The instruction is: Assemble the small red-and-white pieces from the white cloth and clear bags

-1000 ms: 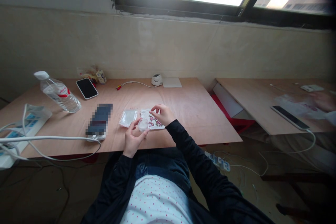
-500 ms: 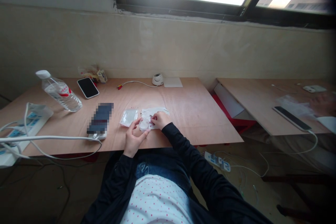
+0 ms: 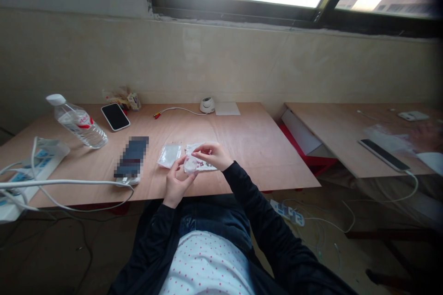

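Note:
My left hand (image 3: 177, 180) holds a small round clear plastic piece (image 3: 190, 164) between thumb and fingertips, above the table. My right hand (image 3: 213, 154) hovers just beside it, its thumb and forefinger pinched at the piece's right edge. Under the hands lies a white packet with a red print (image 3: 204, 165), partly hidden by my fingers. To its left sits a clear plastic bag (image 3: 169, 155) holding something whitish. The wooden table (image 3: 249, 156) bears all of these.
A pixelated dark item (image 3: 132, 157) lies left of the bag. Further left are a water bottle (image 3: 79, 122), a black phone (image 3: 115, 116) and a white power strip (image 3: 31, 170) with thick cable. On the second table, a co-worker's hand (image 3: 427, 136) is near a phone (image 3: 384, 155).
My right hand has moved slightly up and toward the clear piece, its fingers now pinching at the piece's edge. My left hand stays nearly still, and the white packet lies flatter.

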The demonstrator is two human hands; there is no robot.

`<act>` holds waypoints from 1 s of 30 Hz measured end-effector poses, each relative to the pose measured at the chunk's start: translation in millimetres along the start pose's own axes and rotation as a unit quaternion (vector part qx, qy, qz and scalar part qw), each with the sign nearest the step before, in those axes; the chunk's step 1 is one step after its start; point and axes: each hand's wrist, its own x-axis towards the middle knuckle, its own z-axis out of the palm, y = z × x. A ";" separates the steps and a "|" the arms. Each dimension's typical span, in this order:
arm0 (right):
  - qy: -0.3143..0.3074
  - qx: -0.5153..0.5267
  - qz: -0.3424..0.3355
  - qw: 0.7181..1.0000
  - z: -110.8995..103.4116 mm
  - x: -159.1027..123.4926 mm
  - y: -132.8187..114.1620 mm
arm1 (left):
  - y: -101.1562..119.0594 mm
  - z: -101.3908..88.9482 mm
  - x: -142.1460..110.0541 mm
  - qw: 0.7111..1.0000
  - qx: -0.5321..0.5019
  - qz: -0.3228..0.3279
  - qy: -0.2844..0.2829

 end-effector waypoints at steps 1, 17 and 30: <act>0.007 -0.001 0.007 1.000 -1.2 1.4 4.9 | -0.7 -0.2 -0.2 1.000 0.002 -0.002 0.002; 0.030 -0.172 0.149 0.973 -17.9 21.4 116.0 | -1.2 0.6 -0.6 1.000 0.009 -0.005 0.008; -0.008 -0.135 0.150 0.979 -18.3 22.6 127.2 | -0.5 0.4 -0.9 1.000 0.010 0.001 0.002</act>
